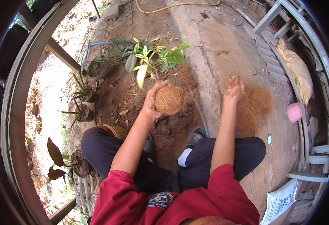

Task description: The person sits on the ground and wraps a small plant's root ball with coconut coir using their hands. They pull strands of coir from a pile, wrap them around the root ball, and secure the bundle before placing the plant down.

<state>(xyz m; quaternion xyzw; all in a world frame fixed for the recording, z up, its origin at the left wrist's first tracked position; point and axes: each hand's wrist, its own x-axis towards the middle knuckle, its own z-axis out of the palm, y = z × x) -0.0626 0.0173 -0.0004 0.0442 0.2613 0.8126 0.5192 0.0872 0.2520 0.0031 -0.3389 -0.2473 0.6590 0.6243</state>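
Note:
My left hand (pixel 153 102) holds a round ball wrapped in brown coconut fibre (pixel 168 100), its fingers curled around the left side. A thin stem runs from the top of the ball towards yellow-green leaves (pixel 144 57); which leaves belong to it I cannot tell. My right hand (pixel 234 90) is raised to the right of the ball, palm up with fingers extended, and nothing shows in it. A loose heap of coconut fibre (pixel 254 108) lies on the concrete beside and below that hand. More loose fibre (pixel 188 77) lies on the soil behind the ball.
Potted plants (pixel 87 94) line the left side, and a brown pot (pixel 116 130) stands by my left knee. A blue hose (pixel 197 107) crosses the soil near my right shoe. At the right are a pink container (pixel 294 112), a yellowish sack (pixel 297 70) and a small green cylinder (pixel 269 139).

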